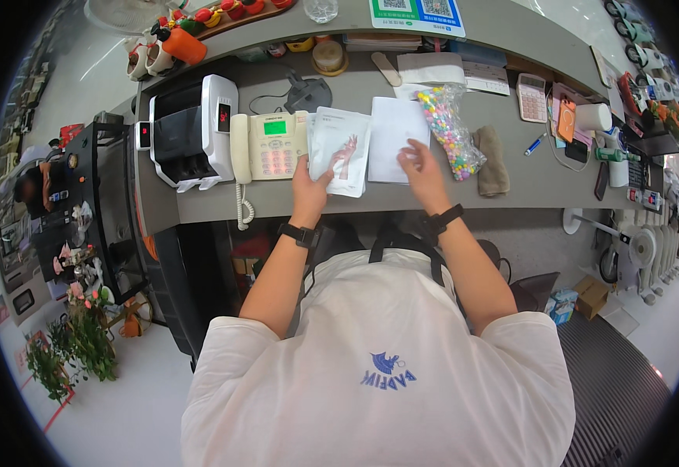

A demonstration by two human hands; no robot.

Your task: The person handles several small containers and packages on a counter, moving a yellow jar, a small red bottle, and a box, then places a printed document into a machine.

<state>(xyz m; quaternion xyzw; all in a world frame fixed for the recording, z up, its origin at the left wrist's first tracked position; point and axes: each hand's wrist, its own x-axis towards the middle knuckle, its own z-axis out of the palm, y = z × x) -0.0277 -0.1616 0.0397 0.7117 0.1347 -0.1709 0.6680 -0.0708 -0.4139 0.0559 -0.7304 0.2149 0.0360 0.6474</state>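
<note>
My left hand point(310, 187) grips the lower left corner of a white flat packet point(339, 152) printed with a picture of hands; at least one more packet lies under it. Just right of it, a stack of white paper point(395, 134) lies on the grey desk. My right hand point(424, 172) is over the paper's right side, fingers apart and partly curled, holding nothing; whether the fingertips touch the paper cannot be told. Beside that hand lies a clear plastic bag of colourful beads point(450, 131), with a rolled brown cloth point(492, 160) to its right.
A corded telephone point(275, 146) and a banknote counter point(193, 134) stand at the left. Farther right lie a pink calculator point(532, 98), a blue marker point(535, 145) and phones, one orange point(567, 119). A raised shelf point(292, 35) borders the desk's far side. Another person point(39, 187) is at the far left.
</note>
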